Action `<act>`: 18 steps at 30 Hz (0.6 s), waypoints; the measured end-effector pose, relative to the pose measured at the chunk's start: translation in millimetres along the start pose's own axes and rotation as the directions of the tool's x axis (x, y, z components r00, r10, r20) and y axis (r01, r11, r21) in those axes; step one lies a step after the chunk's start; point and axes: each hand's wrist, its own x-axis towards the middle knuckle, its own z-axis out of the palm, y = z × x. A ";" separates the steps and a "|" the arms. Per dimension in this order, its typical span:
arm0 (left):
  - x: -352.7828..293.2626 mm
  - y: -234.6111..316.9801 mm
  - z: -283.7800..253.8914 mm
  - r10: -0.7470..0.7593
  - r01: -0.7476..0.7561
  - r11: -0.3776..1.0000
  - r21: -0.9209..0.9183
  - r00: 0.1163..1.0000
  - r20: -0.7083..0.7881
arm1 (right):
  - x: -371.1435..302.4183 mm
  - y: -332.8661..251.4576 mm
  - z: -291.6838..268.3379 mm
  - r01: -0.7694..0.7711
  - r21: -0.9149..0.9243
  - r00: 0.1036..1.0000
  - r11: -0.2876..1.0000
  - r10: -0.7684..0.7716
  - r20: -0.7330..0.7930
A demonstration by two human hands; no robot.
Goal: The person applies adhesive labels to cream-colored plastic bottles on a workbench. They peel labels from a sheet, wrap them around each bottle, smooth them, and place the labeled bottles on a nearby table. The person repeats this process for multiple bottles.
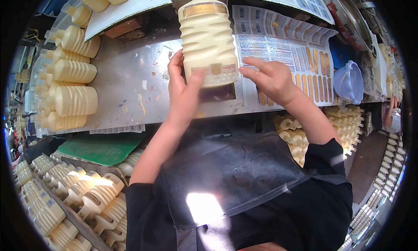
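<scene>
A cream ribbed plastic bottle lies in front of me on the workbench, its neck toward the far side and its base toward me. It has a gold label near the shoulder and a narrow label strip with a gold square near the base. My left hand grips the bottle's lower left side, thumb on the front by the strip, fingers partly behind. My right hand is beside the lower right edge, two fingers stretched toward the bottle and the others curled. Nothing shows in it, and I cannot tell whether the fingertips touch.
Label sheets with gold strips lie at the right, beside a pale blue bucket. Several cream bottles line the bench's left end. Crates of bottles stand lower left, near a green board; more bottles sit below the bench.
</scene>
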 end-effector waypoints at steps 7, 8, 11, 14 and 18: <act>-2.5 1.0 -2.6 -0.027 0.028 0.992 -0.121 1.000 0.005 | 7.0 -40.5 26.6 -0.825 0.558 0.447 0.089 0.707 0.548; -3.2 0.9 -1.4 -0.041 0.042 0.996 -0.074 0.999 0.017 | 9.3 -42.7 32.0 -0.815 0.570 0.458 0.102 0.716 0.527; -3.8 -0.9 1.3 -0.037 0.036 0.999 0.019 0.998 0.048 | 10.8 -42.9 42.8 -0.786 0.608 0.480 0.114 0.733 0.483; -2.1 -3.9 0.1 0.005 -0.007 1.000 0.021 0.997 0.076 | 7.1 -40.3 45.5 -0.764 0.644 0.458 0.041 0.737 0.496; -1.9 -6.8 -2.2 0.013 -0.013 1.000 0.003 0.996 0.083 | 4.9 -42.9 47.7 -0.728 0.685 0.432 -0.031 0.754 0.494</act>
